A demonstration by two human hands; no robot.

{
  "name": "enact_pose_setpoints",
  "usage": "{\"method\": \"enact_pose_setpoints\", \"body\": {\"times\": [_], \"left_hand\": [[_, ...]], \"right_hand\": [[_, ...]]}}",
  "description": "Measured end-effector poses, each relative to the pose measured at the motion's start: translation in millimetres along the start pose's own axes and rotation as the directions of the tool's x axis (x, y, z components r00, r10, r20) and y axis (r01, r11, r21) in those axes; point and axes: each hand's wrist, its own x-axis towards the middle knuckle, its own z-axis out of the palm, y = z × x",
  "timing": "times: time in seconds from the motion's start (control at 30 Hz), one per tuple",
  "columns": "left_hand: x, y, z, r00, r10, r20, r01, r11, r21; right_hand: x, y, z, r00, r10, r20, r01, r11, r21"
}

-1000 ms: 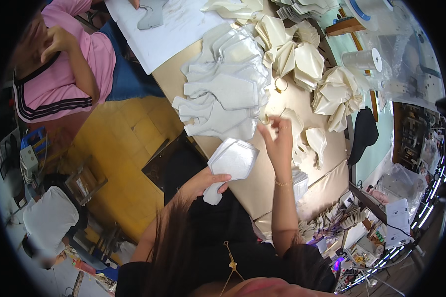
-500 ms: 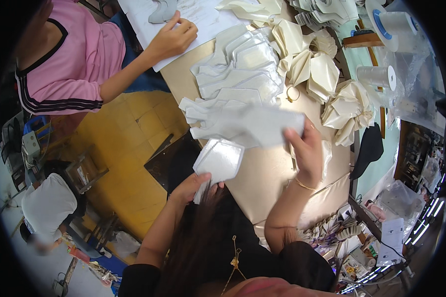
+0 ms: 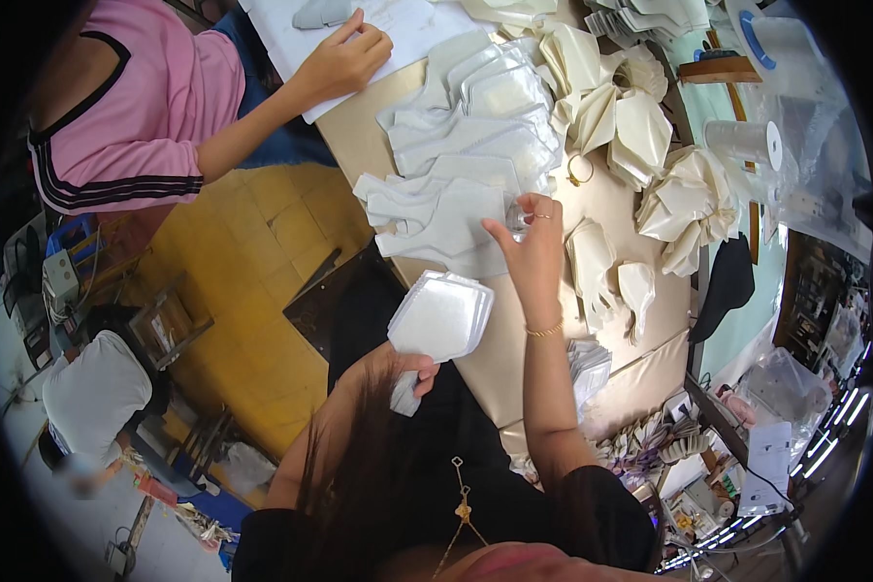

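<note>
My left hand [image 3: 409, 371] is closed around the narrow end of a small stack of silvery-white cut-out pieces [image 3: 442, 316], held just off the table's near edge. The pieces are flat, with a wide angular end and slightly fanned edges. My right hand [image 3: 533, 242] rests at the right edge of the nearest pale cut-out pieces [image 3: 456, 221] on the table, thumb and fingertips apart. These pieces lie overlapping in a long row running away from me. A shiny edge shows between the thumb and fingers.
Bundles of cream pieces [image 3: 689, 199] stand along the table's right side. Smaller cream pieces [image 3: 592, 267] lie nearer, by a brass-coloured ring [image 3: 579, 171]. Across the far left corner reaches a co-worker's hand [image 3: 344, 63], over white sheets. Thread spools [image 3: 747, 145] stand at right.
My right hand has moved left and lowered the piece it carried onto the row, where it now lies. The stack in my left hand has shifted slightly right.
</note>
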Motion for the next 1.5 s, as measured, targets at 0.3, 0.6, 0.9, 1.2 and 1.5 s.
{"method": "enact_pose_setpoints", "body": {"times": [0.3,0.6,0.9,1.2,1.5], "left_hand": [[-23.4,-1.6,-13.1,0.994,0.005,-0.111,0.001,0.999,0.052],[-26.3,-1.1,-7.4,0.960,-0.075,-0.271,0.120,0.981,0.153],[-27.4,-5.7,-22.9,0.938,-0.020,-0.347,0.102,0.970,0.219],[-31.7,-9.1,-19.6,0.953,0.019,-0.303,0.031,0.987,0.157],[-41.0,-14.8,-28.1,0.948,0.069,-0.311,-0.017,0.986,0.167]], "right_hand": [[5.5,19.0,23.5,0.997,0.052,0.062,-0.050,0.998,-0.035],[9.7,6.5,17.6,0.964,-0.190,0.186,0.238,0.929,-0.284],[15.0,9.4,-10.1,0.980,-0.169,0.104,0.175,0.983,-0.049],[21.5,22.9,-70.2,0.985,0.147,0.089,-0.171,0.883,0.436],[-31.8,58.0,-35.0,0.962,-0.146,0.231,0.129,0.988,0.087]]}}
